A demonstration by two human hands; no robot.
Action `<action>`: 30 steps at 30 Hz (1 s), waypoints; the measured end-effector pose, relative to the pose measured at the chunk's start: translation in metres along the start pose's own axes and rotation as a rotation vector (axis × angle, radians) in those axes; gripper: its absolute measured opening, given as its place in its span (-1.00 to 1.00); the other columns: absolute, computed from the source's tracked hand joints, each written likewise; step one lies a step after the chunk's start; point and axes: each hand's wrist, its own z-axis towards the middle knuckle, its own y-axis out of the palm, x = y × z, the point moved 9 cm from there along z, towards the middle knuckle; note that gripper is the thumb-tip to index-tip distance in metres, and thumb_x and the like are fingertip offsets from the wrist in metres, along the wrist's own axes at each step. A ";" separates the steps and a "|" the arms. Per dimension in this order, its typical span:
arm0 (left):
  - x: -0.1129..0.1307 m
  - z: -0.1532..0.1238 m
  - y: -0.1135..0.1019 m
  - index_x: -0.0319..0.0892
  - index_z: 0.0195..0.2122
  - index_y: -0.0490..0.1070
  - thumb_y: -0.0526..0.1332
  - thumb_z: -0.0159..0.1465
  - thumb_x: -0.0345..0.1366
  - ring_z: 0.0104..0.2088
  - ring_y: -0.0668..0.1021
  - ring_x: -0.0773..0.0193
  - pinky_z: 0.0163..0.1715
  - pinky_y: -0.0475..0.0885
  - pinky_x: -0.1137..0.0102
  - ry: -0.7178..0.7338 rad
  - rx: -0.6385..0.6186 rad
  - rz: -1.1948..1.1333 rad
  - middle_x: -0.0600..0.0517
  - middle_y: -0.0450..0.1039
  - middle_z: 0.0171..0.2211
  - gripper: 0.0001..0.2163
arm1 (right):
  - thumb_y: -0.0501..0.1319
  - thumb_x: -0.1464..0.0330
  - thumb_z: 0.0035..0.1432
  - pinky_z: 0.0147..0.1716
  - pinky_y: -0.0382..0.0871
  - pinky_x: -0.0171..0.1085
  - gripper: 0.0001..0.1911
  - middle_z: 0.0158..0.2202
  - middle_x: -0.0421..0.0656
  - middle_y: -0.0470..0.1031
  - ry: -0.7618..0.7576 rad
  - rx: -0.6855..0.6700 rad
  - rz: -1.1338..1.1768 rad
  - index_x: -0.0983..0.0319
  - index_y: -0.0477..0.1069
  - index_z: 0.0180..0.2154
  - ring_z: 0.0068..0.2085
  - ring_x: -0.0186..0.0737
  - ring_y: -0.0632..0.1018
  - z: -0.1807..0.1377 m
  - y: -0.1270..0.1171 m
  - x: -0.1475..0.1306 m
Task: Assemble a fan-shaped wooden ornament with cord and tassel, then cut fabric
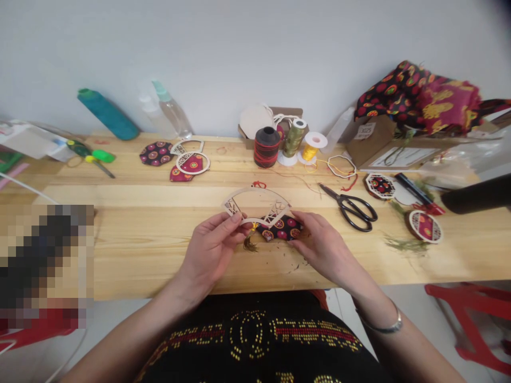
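Observation:
My left hand [213, 247] pinches the lower left edge of a pale wooden fan-shaped frame [257, 205] held just above the wooden table [139, 239]. My right hand [319, 242] grips the frame's lower right side together with a dark fabric piece with red and yellow circles [281, 227] under it. A small tuft of greenish thread [250, 243] hangs below the frame between my hands. Both hands have their fingers closed on the piece.
Black scissors [353, 207] lie right of my hands. Thread spools [266, 146] stand at the back centre, with finished fabric ornaments at back left [186, 162] and right [425, 225]. Bottles [107, 114] lean on the wall. Patterned fabric [419, 98] is piled back right.

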 end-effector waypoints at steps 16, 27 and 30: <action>0.000 -0.002 0.001 -0.22 -0.49 0.57 0.43 -0.02 -0.35 -0.45 0.59 0.34 -0.42 0.51 0.49 0.011 -0.021 0.070 0.04 0.57 -0.51 -0.91 | 0.23 0.26 0.15 -0.18 0.43 -0.13 -0.66 -0.08 -0.01 0.51 0.077 0.215 0.274 0.25 0.46 -0.06 -0.14 -0.11 0.52 -0.008 -0.027 0.008; -0.019 -0.007 0.011 -0.23 -0.47 0.61 0.44 -0.01 -0.28 -0.51 0.52 0.43 -0.46 0.48 0.54 -0.151 -0.099 0.264 0.00 0.58 -0.49 -0.87 | 0.07 0.01 0.21 -0.49 0.20 -0.27 -0.47 -0.34 0.03 0.59 0.324 -0.172 1.123 0.29 0.59 -0.24 -0.40 -0.24 0.47 0.012 0.005 0.014; -0.025 -0.007 0.010 -0.23 -0.46 0.61 0.45 -0.03 -0.29 -0.53 0.49 0.45 -0.45 0.47 0.52 -0.184 -0.095 0.276 0.00 0.57 -0.50 -0.86 | 0.18 0.08 0.15 -0.51 0.19 -0.29 -0.60 -0.39 -0.04 0.59 0.328 -0.173 1.077 0.25 0.60 -0.25 -0.45 -0.31 0.43 0.013 0.006 0.015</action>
